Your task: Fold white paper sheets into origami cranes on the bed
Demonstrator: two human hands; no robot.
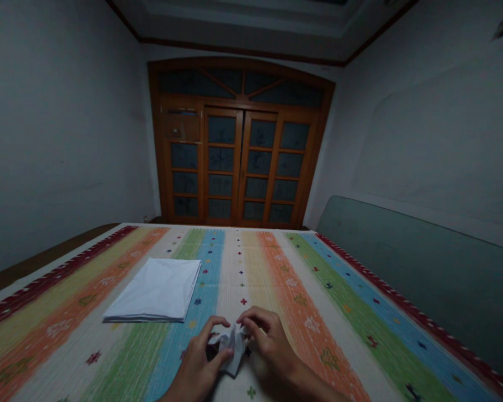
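Both hands low over striped cloth (318, 290). Left hand (199, 363) and right hand (272, 346) pinch small crumpled white paper (231, 345) between fingertips, near front edge. Stack of white sheets (157, 290) lies well left, beyond.

I see a flat stack of white sheets (157, 290) lying on the striped woven cover (318, 290), just left of its blue band. Behind it stands a closed wooden door with glass panes (238, 162). A green panel (423, 268) runs along the right wall.
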